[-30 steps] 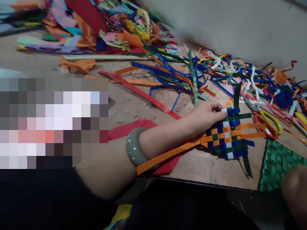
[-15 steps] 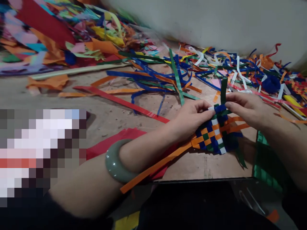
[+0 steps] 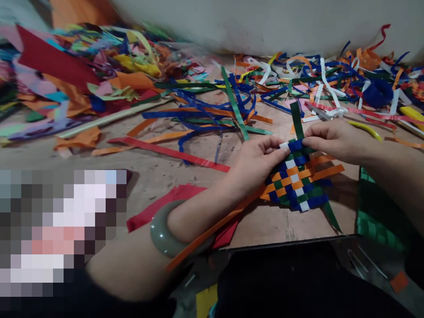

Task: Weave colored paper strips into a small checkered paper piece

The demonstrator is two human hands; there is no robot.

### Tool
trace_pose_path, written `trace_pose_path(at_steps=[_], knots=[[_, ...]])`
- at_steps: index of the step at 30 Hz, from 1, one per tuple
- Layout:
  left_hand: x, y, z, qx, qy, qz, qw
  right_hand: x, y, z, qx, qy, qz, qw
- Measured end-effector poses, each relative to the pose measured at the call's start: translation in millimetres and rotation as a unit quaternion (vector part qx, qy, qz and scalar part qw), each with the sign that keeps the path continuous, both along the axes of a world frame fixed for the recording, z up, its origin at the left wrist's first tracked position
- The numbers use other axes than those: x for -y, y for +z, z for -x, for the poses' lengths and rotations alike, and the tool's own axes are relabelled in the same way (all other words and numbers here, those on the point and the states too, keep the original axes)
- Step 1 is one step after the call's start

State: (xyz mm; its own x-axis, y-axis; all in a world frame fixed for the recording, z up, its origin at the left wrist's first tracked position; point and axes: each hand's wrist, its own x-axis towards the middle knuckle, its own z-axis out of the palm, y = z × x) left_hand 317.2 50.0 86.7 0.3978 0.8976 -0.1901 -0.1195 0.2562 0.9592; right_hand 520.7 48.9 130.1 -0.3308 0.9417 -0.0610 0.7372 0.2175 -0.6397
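Note:
A small woven piece (image 3: 294,179) of blue, orange, green and white strips sits near the table's front edge, between my two hands. My left hand (image 3: 256,165) is closed on its upper left corner, thumb pressing by a white strip end. The fingertips of my right hand (image 3: 334,140) pinch at the upper right corner, where a blue strip ends and a green strip (image 3: 297,121) sticks up. Exactly which strip they grip is partly hidden. Loose orange ends (image 3: 334,171) fan out on the right. A long orange strip (image 3: 212,229) trails across my left forearm, near a grey-green bangle (image 3: 162,234).
Scissors with a yellow handle (image 3: 366,128) lie behind my right hand. Loose coloured strips (image 3: 198,108) and scraps cover the table's back, against a pale wall (image 3: 248,26). Red sheets (image 3: 172,201) lie under my left forearm; a green woven item (image 3: 377,216) is at right. A pixelated patch covers the left.
The view has shifted slightly. The woven piece now faces me more squarely, and its upright green strip leans left. My right hand has moved a little left; the scissors' yellow handle now shows behind it.

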Motion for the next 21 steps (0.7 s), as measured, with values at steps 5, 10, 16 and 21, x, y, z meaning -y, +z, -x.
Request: trace_pose_path(at_steps=[5, 10, 16, 21], knots=[[-4.8, 2.2, 0.4, 0.004, -0.05, 0.014, 0.999, 3.1, -0.5, 9.3, 0.032, -0.004, -0.008, 0.999], [-3.9, 4.7, 1.6, -0.056, -0.064, -0.009, 0.996, 8.4, -2.5, 16.3, 0.035, 0.014, -0.013, 0.999], [-4.4, 6.6, 4.8, -0.097, -0.063, -0.088, 0.989, 8.8, -5.8, 14.9, -0.014, 0.023, -0.028, 0.999], [-1.4, 9.6, 5.3, -0.14, -0.053, -0.129, 0.98, 10.9, -4.7, 17.2, 0.0, 0.044, -0.034, 0.998]])
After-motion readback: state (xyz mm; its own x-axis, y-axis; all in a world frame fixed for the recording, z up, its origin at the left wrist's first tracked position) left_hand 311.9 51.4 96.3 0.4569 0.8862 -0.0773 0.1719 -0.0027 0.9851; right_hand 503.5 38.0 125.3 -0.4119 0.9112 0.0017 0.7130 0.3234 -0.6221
